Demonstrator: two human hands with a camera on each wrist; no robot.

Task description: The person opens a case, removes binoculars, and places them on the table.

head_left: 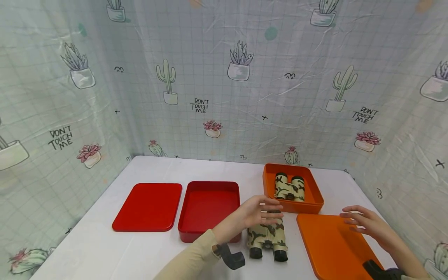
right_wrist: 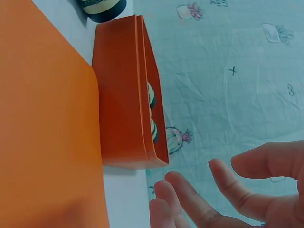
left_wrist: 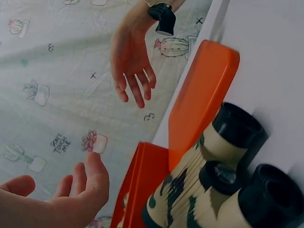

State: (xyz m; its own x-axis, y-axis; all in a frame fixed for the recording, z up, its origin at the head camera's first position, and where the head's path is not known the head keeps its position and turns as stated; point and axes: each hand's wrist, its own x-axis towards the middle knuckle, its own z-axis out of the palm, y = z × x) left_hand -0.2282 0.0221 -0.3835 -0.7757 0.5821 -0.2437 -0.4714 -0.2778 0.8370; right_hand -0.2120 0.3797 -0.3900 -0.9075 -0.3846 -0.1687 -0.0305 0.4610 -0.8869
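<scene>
A larger pair of camouflage binoculars (head_left: 259, 236) lies on the white table, its black ends toward me. Above its far end hovers my left hand (head_left: 257, 212), fingers extended and holding nothing. Seen from the left wrist, that hand (left_wrist: 76, 202) is apart from the binoculars (left_wrist: 178, 190). A smaller camouflage pair of binoculars (head_left: 289, 188) lies inside the orange box (head_left: 304, 208). My right hand (head_left: 371, 225) is in the air over the right edge of the orange lid (head_left: 332, 241). Its fingers (right_wrist: 194, 199) are loosely bent with nothing between them.
Left of the larger binoculars stands an open red box (head_left: 210, 210), with a red lid (head_left: 148, 206) lying flat beside it. Patterned cloth (head_left: 210, 50) walls the table in at the back and sides.
</scene>
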